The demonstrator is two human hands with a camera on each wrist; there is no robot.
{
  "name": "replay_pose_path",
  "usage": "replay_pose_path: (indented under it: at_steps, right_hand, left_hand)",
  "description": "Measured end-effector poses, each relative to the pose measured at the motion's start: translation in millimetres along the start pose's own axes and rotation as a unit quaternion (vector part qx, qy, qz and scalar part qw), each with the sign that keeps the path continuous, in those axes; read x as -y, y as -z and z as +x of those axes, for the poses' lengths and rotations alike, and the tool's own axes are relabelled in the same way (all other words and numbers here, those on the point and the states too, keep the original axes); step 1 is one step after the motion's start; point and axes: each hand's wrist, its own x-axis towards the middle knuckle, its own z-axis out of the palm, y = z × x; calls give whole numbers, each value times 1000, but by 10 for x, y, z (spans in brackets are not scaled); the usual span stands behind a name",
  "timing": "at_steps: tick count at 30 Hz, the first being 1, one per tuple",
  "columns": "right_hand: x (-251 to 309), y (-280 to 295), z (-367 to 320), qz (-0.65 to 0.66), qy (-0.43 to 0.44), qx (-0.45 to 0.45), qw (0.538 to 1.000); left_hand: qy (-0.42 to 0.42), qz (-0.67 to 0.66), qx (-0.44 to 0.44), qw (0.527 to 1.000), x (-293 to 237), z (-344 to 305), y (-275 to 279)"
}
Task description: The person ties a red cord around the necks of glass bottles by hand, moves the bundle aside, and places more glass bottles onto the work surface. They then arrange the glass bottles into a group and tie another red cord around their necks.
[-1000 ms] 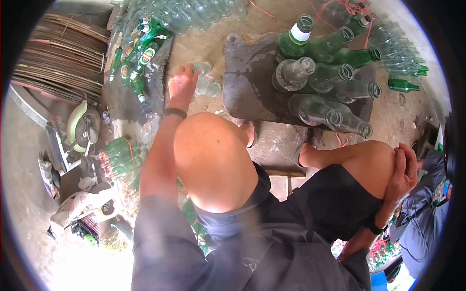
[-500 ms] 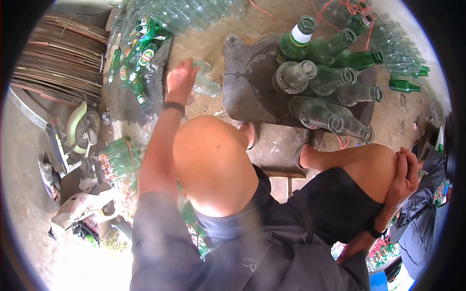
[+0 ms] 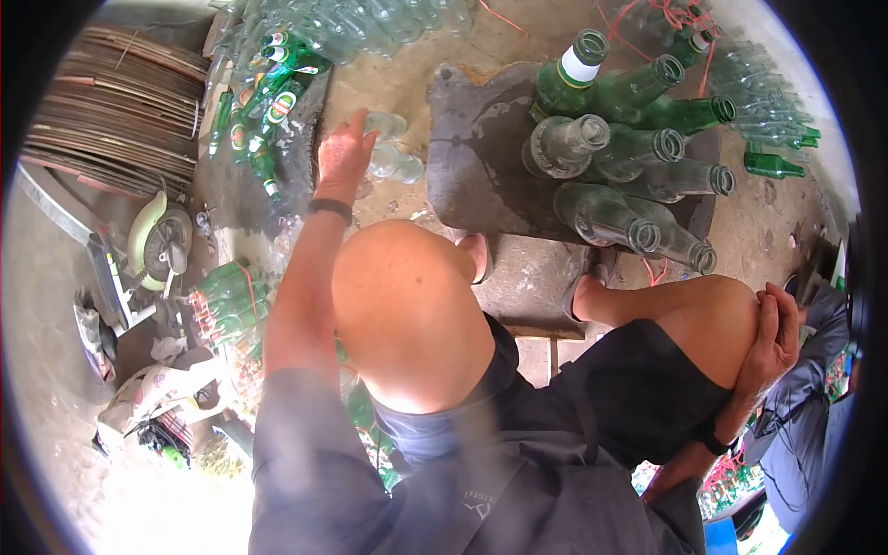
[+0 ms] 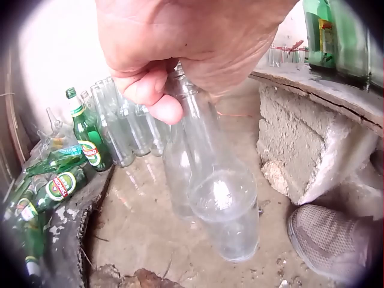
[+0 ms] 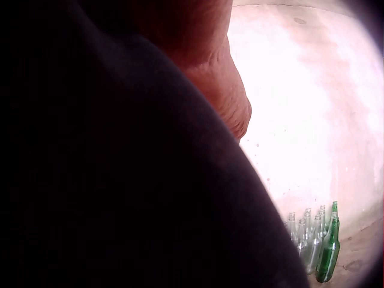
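My left hand (image 3: pixel 344 159) reaches down beyond the left knee and grips the neck of a clear glass bottle (image 4: pixel 223 210), its fingers curled at the mouth. A second clear bottle (image 4: pixel 179 180) stands right behind, its upper part partly hidden by the hand and the first bottle. Liquid or a glassy sheen shows low in the front one. My right hand (image 3: pixel 772 335) rests on the right knee with relaxed fingers; in the right wrist view dark cloth covers much of the picture beside the hand (image 5: pixel 225 90).
A low dark board (image 3: pixel 472 176) on a concrete block (image 4: pixel 294 144) bears several green and clear bottles (image 3: pixel 601 92). To the left, labelled green bottles (image 4: pixel 60 183) lie on another board. Rows of clear bottles (image 3: pixel 361 28) stand behind. A shoe (image 4: pixel 324 237) is close by.
My left hand has shifted slightly away from the body, staying beside the same clear bottles. The right hand remains on the knee.
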Motion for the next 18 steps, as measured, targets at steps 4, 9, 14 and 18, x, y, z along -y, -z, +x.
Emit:
replay_pose_path:
  at_steps: [4, 9, 14, 18]
  right_hand:
    - [8, 20, 9, -19, 10, 9, 1000]
    - [2, 24, 16, -27, 10, 14, 999]
    - [24, 9, 15, -25, 7, 9, 1000]
    - [52, -13, 8, -18, 11, 1, 1000]
  left_hand:
    - [4, 1, 2, 1000, 8, 5, -17]
    - [-1, -3, -5, 1000, -15, 27, 22]
    - [23, 7, 14, 1000, -68, 46, 64]
    - [25, 9, 22, 999, -59, 67, 59]
